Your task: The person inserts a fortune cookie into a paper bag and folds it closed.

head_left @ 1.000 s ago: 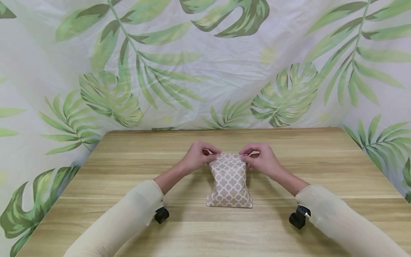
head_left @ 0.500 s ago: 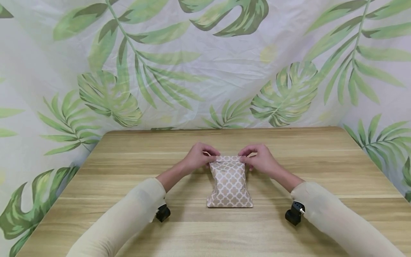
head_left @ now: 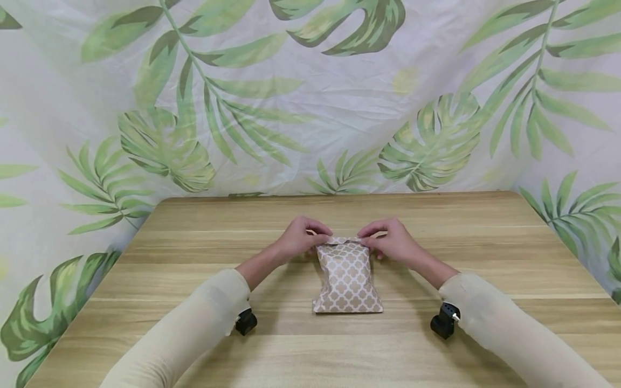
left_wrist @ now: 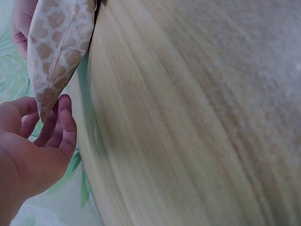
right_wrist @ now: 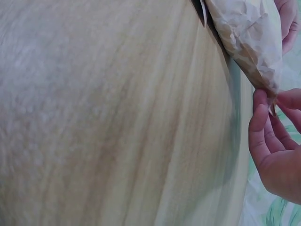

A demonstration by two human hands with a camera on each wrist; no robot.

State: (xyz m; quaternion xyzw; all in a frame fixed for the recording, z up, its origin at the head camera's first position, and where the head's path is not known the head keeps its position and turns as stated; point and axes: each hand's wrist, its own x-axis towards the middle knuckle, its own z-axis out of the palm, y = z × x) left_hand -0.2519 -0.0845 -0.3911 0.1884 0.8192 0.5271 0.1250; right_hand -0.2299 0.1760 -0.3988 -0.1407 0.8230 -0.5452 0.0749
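A tan paper bag with a white lattice pattern stands on the table, its wide base toward the person. Its top edge is folded over in a narrow strip. My left hand pinches the left end of that fold between thumb and fingers. At the right end, my right hand pinches the fold the same way. In the left wrist view the bag narrows to a corner at the left fingertips. The right wrist view has the crumpled side of the bag tapering into the right hand's grip.
The wood-grain table reaches back to a leaf-print cloth hung behind it. A black wrist camera hangs under the left sleeve, and another black wrist camera under the right sleeve.
The bag's top has come down slightly toward the person, and its upper strip now looks narrower and folded over. The right hand has moved slightly left. Both hands keep their pinch.
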